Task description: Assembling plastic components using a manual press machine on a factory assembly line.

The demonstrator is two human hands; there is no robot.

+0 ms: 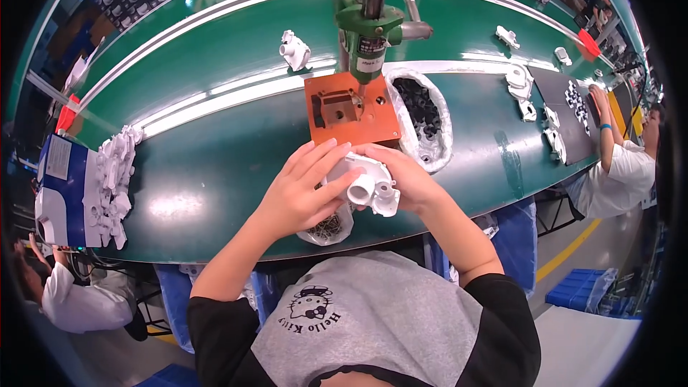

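Between my two hands is a white moulded plastic housing (pixel 383 180) with a round spout facing me. My left hand (pixel 304 190) closes on its left side, thumb across the front by the spout. My right hand (pixel 405 175) wraps its right side, most of those fingers hidden behind it. Just beyond my hands stands a green bench press (pixel 369 36) over an orange fixture block (pixel 373 118) with a recessed nest. Below my left hand sits a lined bowl of small metal screws (pixel 326 229), partly covered. Right of the fixture is a lined container (pixel 446 136) of small black parts.
Another white housing (pixel 296 51) lies on the green bench behind. At left, many white parts (pixel 115 179) are piled by a blue-and-white box (pixel 64 186). More white parts (pixel 519 82) lie to the right, near a co-worker's arm (pixel 609 136). Blue bins (pixel 516 244) hang below the table edge.
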